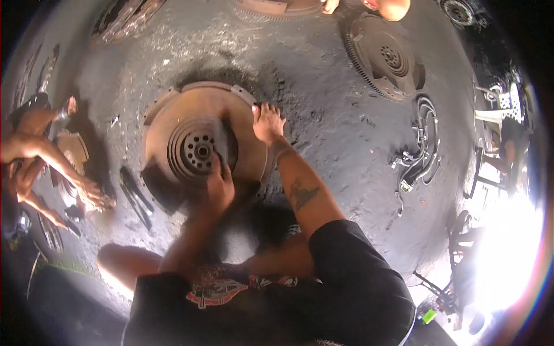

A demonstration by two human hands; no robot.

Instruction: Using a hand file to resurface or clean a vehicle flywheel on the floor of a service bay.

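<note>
In the head view, a rusty brown disc (249,130) lies flat on the dark ground (340,173), right before the seated person and a little left of centre. Its raised hub (202,151) sits in the middle, with concentric rings and a circle of small holes around a central bore. Shadow covers the disc's near edge.

The left hand (221,187) reaches over the near part of the disc, fingers pointing at the hub's right side and lightly bent. Something dark shows by the fingertips; I cannot tell whether they grasp it or merely rest there. The right hand (269,124) lies palm down at the disc's upper right rim, fingers spread and released, clasping nothing.

On the ground just left of the disc are dark bars (135,199). 3 more discs show: 1 at the far left (72,147), 1 at the top edge (268,7) and 1 at the upper right (369,49). A co-worker's hand (95,193) is near the left 1; another person's hand (330,6) is at the top 1. Below the upper right 1 lies a cable bundle (424,144). A white chair (499,112) stands near the right edge.
</note>
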